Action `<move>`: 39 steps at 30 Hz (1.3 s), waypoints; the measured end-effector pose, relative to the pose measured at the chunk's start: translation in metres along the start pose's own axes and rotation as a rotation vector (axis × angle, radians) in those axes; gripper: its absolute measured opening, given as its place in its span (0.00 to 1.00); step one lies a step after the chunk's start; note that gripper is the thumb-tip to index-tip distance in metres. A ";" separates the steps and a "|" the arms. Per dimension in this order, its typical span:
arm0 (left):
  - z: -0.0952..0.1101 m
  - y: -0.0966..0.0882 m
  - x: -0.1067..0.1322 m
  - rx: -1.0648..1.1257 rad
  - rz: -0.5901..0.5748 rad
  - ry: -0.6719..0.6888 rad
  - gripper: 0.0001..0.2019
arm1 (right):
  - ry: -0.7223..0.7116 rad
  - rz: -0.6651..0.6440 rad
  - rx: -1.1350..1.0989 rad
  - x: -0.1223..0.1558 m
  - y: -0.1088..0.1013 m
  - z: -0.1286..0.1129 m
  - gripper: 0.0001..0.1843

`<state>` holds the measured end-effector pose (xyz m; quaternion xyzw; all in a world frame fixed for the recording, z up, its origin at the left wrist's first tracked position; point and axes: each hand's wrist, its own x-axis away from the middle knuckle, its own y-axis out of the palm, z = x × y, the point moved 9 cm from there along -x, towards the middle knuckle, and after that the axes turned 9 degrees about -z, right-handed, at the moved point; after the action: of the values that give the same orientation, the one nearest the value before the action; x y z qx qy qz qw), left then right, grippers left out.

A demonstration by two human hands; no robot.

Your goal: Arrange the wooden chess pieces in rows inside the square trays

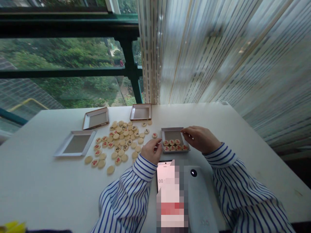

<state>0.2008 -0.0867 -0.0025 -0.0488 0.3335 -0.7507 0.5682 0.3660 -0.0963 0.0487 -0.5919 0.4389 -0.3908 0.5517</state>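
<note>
A shallow grey box [175, 132] holds round xiangqi pieces [172, 148] with red characters, lined up in two rows along its near side. My left hand [152, 150] is at the box's left wall, fingers curled together; what lies between them, if anything, is hidden. My right hand [201, 137] is closed at the box's far right corner, with its fingertips on the rim. Left of the box spreads a loose heap of wooden xiangqi pieces [121, 137], some face down, others showing red or black characters.
Three more shallow boxes stand farther off: a white-rimmed box [88, 139], a brown-edged box [107, 123] and another box [141, 119]. A phone [165, 174] and a white device [201, 197] lie near me. Behind the white table [36, 139] hang striped curtains [194, 64].
</note>
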 end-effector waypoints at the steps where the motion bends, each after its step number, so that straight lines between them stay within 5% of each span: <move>1: 0.001 -0.001 0.002 0.016 -0.001 0.006 0.10 | 0.025 0.037 -0.027 0.005 0.000 0.003 0.14; 8: 0.013 -0.016 0.033 -0.015 -0.074 0.075 0.10 | 0.126 0.153 -0.208 0.039 0.022 0.018 0.13; 18: 0.007 -0.031 0.077 -0.141 -0.089 0.154 0.08 | 0.004 0.356 -0.308 0.056 0.029 0.016 0.11; 39: 0.002 -0.037 0.085 -0.124 -0.017 0.138 0.08 | -0.039 0.361 -0.350 0.057 0.021 0.004 0.11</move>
<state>0.1414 -0.1583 -0.0064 -0.0352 0.4173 -0.7350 0.5333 0.3858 -0.1493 0.0263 -0.5979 0.5877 -0.1925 0.5100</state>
